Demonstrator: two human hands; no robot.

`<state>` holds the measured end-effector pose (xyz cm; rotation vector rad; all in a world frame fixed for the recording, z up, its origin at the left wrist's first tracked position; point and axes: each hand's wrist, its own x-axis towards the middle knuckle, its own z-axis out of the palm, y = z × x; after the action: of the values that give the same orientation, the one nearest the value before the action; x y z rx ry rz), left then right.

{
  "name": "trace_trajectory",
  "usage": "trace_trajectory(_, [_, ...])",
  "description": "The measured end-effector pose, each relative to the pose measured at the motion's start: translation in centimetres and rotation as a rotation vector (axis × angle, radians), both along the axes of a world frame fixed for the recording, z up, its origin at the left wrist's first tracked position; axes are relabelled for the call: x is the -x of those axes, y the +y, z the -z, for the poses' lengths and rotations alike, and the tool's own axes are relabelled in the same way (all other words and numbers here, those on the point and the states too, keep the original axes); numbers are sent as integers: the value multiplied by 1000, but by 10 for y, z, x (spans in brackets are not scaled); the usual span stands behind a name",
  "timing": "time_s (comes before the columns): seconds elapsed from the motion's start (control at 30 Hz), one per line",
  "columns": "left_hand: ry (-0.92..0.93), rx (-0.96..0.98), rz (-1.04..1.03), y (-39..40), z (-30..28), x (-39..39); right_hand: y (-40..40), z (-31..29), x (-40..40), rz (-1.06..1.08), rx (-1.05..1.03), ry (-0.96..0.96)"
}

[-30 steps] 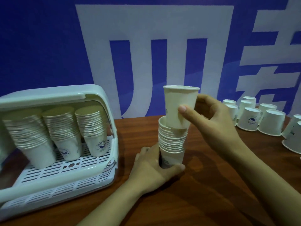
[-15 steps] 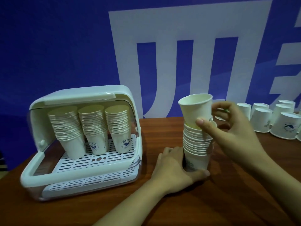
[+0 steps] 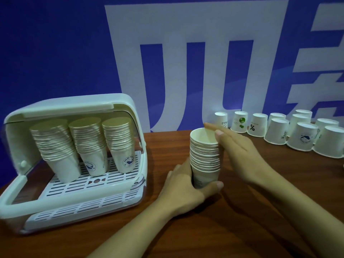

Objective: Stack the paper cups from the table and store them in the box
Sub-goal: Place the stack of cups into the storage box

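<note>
My left hand wraps its fingers round the bottom of the cup stack, which stands straight up on the wooden table. My right hand lies flat against the stack's top, fingers straight and together. The loose upside-down cups sit off to the right, nearer my right hand. The white storage box waits open on the left, with three stacks inside.

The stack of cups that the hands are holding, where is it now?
In the head view, the stack of cups stands upright on the table, centre-right, just right of the open box, between the left hand and right hand.
</note>
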<state>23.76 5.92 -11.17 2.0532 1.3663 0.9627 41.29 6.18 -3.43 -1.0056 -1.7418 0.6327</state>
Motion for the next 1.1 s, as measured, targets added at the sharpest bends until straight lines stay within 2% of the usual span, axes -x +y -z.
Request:
trace_trajectory(0.07, [-201,8,42,-3,-3,0,1,5,2,-4,-9,-68])
trace_trajectory(0.13, [-309,5,40,-6,-7,3,3,11,6,-44,6,-60])
trace_trajectory(0.2, [-384,37,35,-11,-10,6,6,16,6,-67,52,146])
trace_trajectory(0.27, [-530,79,22,-23,-17,7,9,21,2,26,62,386])
trace_trajectory(0.33, [-672,93,-27,-36,-30,5,16,29,-7,146,60,484])
trace_trajectory(0.4, [-738,73,-88,-52,-48,6,19,41,-12,197,54,448])
trace_trajectory(0.47, [-716,48,-150,-74,-68,14,19,51,-11,209,56,361])
trace_trajectory(0.63, [-489,64,-421,-138,-115,87,15,61,-8,159,42,204])
trace_trajectory(0.77, [-112,179,-675,-167,-140,155,16,61,-8,180,45,196])
trace_trajectory(0.87, [318,109,-792,-170,-150,178,17,61,-7,203,48,222])
trace_trajectory(1.03, [650,-54,-871,-156,-157,182,15,60,-7,196,16,231])
trace_trajectory(1.1, [726,-126,-870,-148,-153,184,16,59,-7,192,20,246])
